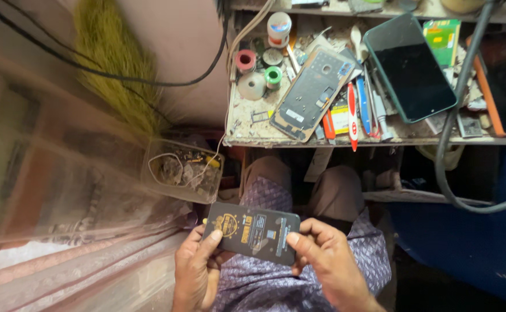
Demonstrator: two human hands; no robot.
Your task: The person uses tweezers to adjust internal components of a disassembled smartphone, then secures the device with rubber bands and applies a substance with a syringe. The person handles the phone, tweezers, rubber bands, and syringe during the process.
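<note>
Both hands hold one thing: a flat black packet (252, 232) with gold print, slim and phone-sized, held level above the lap. Left hand (196, 270) has its grip closed on the packet's left end, thumb lying across the top face, remaining fingers underneath and out of sight. Right hand (327, 260) has its grip closed on the right end, thumb tip pressed on the top face near the edge, fingers curled beneath. Packet sits tilted slightly, right end lower.

Under the hands: lap in purple patterned cloth (276, 283), knees pointing toward the bench.

Left of the knees: clear plastic tub (182, 170) holding small dark scraps and a loop of thin wire. Further left, a blurred clear plastic sheet (62, 190) over a striped surface.

Ahead, on the bench (247, 130): an opened phone body (314, 92), back cover off, lying diagonally; just right of it a red-handled tool (352, 115) and other slim tools; beyond those, a dark-screened phone (410, 66) in a green case, tilted. Left part of the bench: several tape and solder rolls (253, 85), red, green, white. A thick grey cable (452, 144) hangs down across the bench's right side. A yellow-green broom (114, 63) leans against the wall at upper left.
</note>
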